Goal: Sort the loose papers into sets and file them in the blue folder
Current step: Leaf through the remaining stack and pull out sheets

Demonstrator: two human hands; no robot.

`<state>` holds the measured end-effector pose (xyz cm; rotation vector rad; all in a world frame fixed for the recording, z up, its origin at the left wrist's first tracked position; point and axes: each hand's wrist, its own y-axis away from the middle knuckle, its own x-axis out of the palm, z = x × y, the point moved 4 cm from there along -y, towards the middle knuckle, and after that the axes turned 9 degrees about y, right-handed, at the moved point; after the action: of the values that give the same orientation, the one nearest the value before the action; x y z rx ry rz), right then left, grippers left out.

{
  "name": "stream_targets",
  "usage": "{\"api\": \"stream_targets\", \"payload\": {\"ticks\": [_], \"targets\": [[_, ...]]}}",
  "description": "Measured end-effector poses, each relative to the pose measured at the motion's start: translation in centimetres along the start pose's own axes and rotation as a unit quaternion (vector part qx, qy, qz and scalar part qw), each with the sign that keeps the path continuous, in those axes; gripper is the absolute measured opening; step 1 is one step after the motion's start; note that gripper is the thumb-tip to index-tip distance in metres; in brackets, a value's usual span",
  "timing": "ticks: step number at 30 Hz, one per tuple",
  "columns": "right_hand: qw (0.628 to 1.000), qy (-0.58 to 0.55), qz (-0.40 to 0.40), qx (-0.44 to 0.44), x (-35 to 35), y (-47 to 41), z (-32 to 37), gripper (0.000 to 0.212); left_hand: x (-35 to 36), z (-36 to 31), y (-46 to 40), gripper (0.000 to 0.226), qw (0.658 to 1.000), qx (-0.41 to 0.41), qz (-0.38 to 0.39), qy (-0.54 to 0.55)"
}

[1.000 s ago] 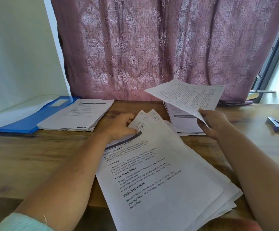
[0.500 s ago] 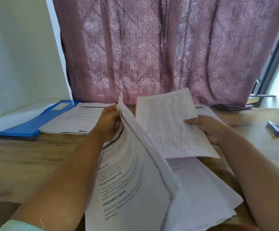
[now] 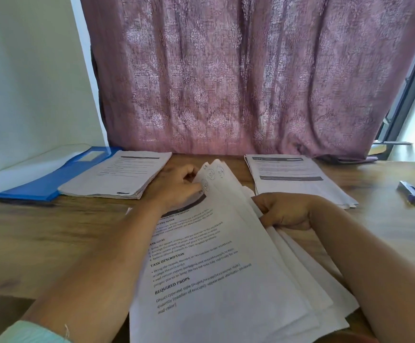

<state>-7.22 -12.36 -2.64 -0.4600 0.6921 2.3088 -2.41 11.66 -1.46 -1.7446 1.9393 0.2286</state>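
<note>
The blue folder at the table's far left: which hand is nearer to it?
Left. The left hand rests on the top corner of the fanned papers, just past the stack beside the blue folder. The right hand grips those papers' opposite edge, farther away.

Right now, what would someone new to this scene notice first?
Probably the fanned pile of loose papers front and centre, with the left hand at its top corner and the right hand gripping its right edge. Behind lie two neater stacks, the left stack overlapping the open blue folder.
</note>
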Motion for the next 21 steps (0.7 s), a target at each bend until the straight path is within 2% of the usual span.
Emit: {"api": "stream_targets", "payload": {"ticks": [4,6,9,11,13,15,18,21], "targets": [[1.0,0.018,-0.016,-0.002,0.1,0.3,0.5,0.04,0.5,-0.6,0.7,0.041,0.999,-0.013,0.031,-0.011],[0.994,-0.01,-0.109,-0.009,-0.8,0.1,0.6,0.026,0.6,-0.9,0.7,0.048,0.999,0.003,0.039,0.017],[0.948,-0.077,-0.31,0.0,-3.2,0.0,-0.1,0.018,0.8,-1.3,0.9,0.057,0.998,0.021,0.061,0.009],[0.919,-0.005,-0.391,0.039,-4.2,0.1,-0.7,0.019,0.7,-0.8,1.1,0.046,0.998,0.008,0.063,-0.029],[0.911,0.081,-0.393,0.096,-4.1,0.0,-1.0,0.028,0.5,0.0,1.0,0.04,0.994,-0.024,0.057,-0.092],[0.916,0.1,-0.37,0.119,-3.7,-0.4,-1.1,0.039,0.5,-0.3,1.1,0.038,0.99,-0.032,0.051,-0.126],[0.917,0.081,-0.379,0.092,-3.4,-0.4,-0.6,0.047,1.1,-1.3,1.3,0.035,0.995,-0.004,0.069,-0.079],[0.913,0.048,-0.402,0.049,-3.2,-0.2,0.1,0.045,1.4,-1.3,0.9,0.036,0.994,0.026,0.08,-0.066]]}}
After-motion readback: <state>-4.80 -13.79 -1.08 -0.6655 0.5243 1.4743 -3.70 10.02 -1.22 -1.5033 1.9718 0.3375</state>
